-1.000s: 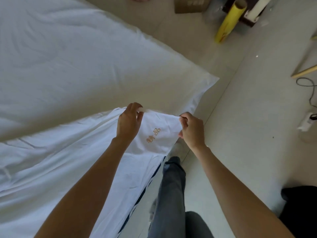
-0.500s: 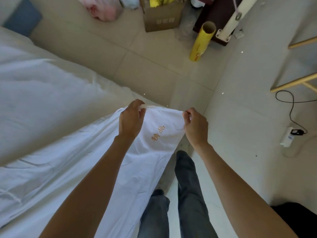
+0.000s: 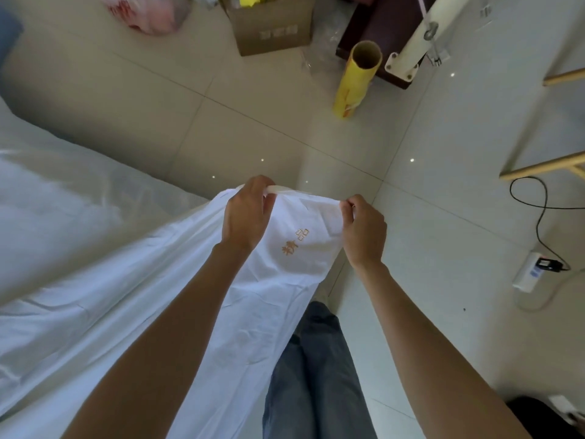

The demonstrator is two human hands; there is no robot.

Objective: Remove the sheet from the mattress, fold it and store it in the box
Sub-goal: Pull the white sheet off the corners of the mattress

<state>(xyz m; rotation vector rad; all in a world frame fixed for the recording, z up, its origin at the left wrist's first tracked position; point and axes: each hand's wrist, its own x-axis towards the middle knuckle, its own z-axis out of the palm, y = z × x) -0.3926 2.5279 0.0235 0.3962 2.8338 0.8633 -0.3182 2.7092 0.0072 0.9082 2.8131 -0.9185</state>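
A white sheet (image 3: 133,315) with orange embroidered characters hangs from my hands and trails down to the left over the mattress (image 3: 57,198). My left hand (image 3: 245,213) pinches the sheet's top edge. About a hand's width to the right, my right hand (image 3: 364,231) grips the same edge at its corner. The stretch between them is lifted over the floor, in front of my legs. A brown cardboard box (image 3: 273,25) stands open on the floor at the top, well beyond the sheet.
Light tiled floor (image 3: 253,128) lies ahead. A yellow roll (image 3: 357,80), a dark board and a white post (image 3: 418,36) stand at top right. A pink bag (image 3: 148,12) lies top left. A power strip (image 3: 528,275) with cable and wooden bars sit right.
Both hands have carried the sheet edge away from the mattress and out over the floor. My view has turned toward the box and the clutter at the top.
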